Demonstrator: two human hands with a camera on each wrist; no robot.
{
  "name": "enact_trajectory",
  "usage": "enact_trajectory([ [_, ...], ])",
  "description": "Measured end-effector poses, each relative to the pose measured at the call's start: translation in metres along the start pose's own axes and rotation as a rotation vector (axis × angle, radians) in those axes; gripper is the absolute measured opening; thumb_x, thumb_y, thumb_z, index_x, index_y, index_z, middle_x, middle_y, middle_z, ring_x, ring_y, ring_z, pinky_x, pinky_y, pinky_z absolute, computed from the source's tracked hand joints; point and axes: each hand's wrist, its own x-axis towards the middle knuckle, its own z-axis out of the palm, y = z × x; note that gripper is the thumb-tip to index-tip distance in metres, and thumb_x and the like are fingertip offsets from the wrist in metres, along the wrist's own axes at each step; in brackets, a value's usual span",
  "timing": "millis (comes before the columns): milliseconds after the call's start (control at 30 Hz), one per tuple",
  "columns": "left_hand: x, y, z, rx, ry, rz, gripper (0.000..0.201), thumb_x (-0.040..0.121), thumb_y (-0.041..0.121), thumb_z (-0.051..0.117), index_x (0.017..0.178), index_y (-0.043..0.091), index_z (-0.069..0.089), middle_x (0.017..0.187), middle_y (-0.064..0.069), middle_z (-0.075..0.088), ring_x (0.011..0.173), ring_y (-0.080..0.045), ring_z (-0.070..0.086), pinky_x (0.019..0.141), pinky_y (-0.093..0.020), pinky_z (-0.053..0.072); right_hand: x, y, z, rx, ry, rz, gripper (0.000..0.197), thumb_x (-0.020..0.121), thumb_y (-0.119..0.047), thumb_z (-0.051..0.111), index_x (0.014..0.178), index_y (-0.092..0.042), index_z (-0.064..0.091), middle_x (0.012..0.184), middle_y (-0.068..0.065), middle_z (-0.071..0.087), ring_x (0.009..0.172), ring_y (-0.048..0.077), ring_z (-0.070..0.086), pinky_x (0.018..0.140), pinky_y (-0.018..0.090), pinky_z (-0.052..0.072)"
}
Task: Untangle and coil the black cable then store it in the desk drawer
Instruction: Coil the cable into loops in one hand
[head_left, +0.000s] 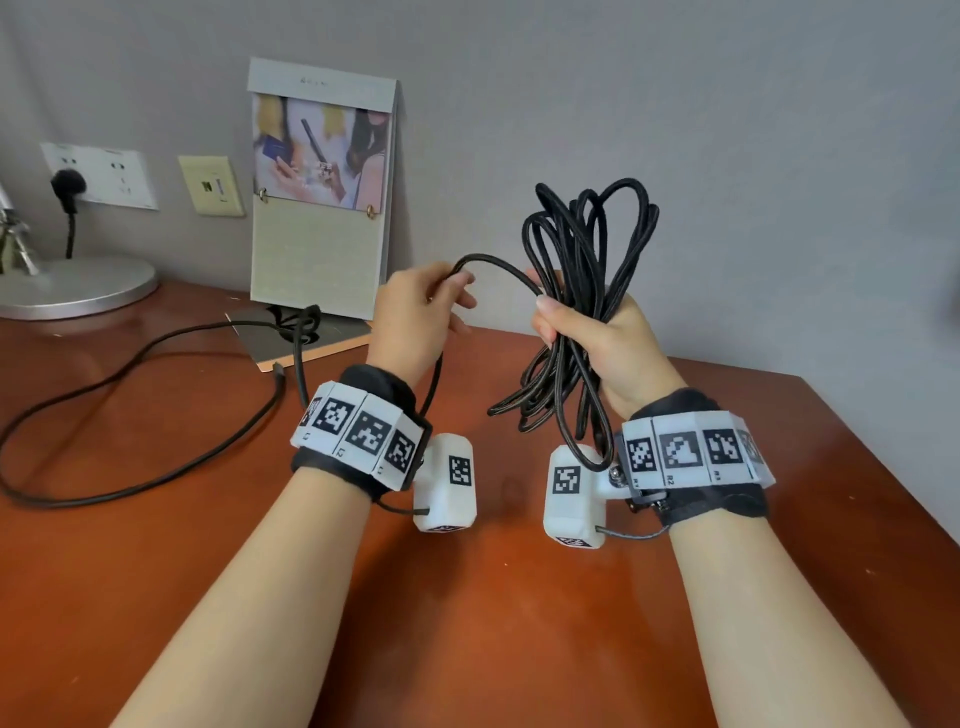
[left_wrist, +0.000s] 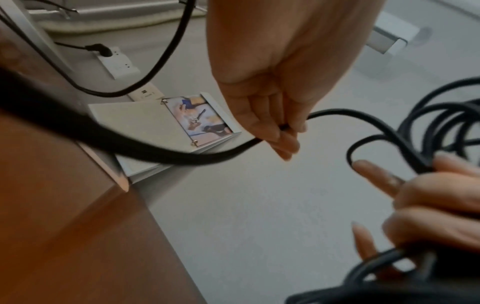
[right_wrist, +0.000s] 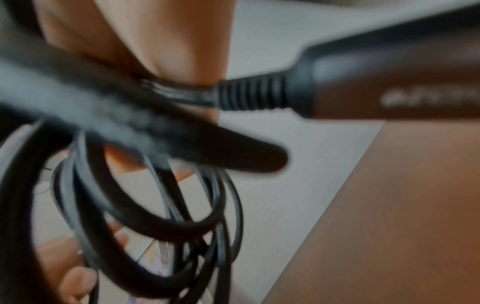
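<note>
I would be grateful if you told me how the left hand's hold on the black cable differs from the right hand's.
The left hand pinches one strand of the black cable at its fingertips; the right hand grips a whole bundle of loops in its fist. From the left hand, slack trails down onto the desk; from the right hand, loops stand above and hang below. Both hands are raised above the desk, on the same cable.

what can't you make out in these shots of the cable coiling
- Drawer: in no view; the head view shows only the desk top.
- Cable free end: in the head view the slack drops behind the left hand and wrist band.
- Plug lettering: right wrist view, blurred.
- Right hand fingers: head view, covered by the coil; right wrist view, blurred loops block them.
- Calendar print: too small.
</note>
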Motion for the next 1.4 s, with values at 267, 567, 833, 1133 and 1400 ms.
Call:
enact_trajectory([
  [267,-0.008,0.031,0.013,-0.195,0.089,0.105,0.018,0.094,0.013,0.053,0.083,0.027,0.052,0.090,0.001,0.069,0.067,0.000,0.061,0.066,-0.016,0.047,-0.002,0.010,0.009,-0.062,0.034,0.100,0.040,0.092,-0.023,0.057,0.057,-0.005,0.052,0.067,0.005,0.056,0.095,0.030,0.062,0.098,0.033,0.042],
  [567,-0.019,0.049,0.030,-0.494,-0.058,0.002,0.026,0.100,0.009,0.042,0.123,0.013,0.053,0.120,-0.002,0.062,0.114,-0.013,0.058,0.097,-0.024,0.047,0.000,0.012,0.017,-0.018,0.129,0.153,0.006,0.087,-0.020,0.065,0.090,-0.023,0.068,0.083,-0.006,0.067,0.089,0.014,0.063,0.088,0.029,0.048],
  [833,-0.023,0.058,0.031,-0.671,-0.205,-0.143,0.042,0.096,0.002,0.033,0.136,0.006,0.045,0.130,-0.015,0.058,0.115,-0.022,0.059,0.100,-0.031,0.046,0.001,0.009,0.014,0.040,0.213,0.165,0.005,0.084,-0.017,0.068,0.084,-0.022,0.068,0.082,-0.004,0.068,0.087,0.013,0.064,0.086,0.030,0.049],
  [1133,-0.024,0.055,0.032,-0.410,-0.336,-0.178,0.049,0.096,0.020,0.040,0.145,0.023,0.035,0.146,0.001,0.044,0.136,-0.010,0.035,0.116,-0.034,0.023,0.002,0.006,0.007,0.055,0.323,0.162,0.012,0.084,-0.011,0.066,0.074,-0.017,0.067,0.077,0.001,0.068,0.086,0.020,0.066,0.088,0.037,0.051],
  [1400,-0.021,0.050,0.026,0.016,0.054,0.084,0.017,0.090,0.014,0.057,0.105,0.019,0.061,0.087,0.004,0.067,0.077,-0.013,0.061,0.078,-0.031,0.051,0.003,0.010,-0.016,0.207,0.592,0.146,0.022,0.089,-0.006,0.058,0.069,-0.012,0.065,0.074,0.001,0.070,0.078,0.018,0.064,0.078,0.037,0.054],
])
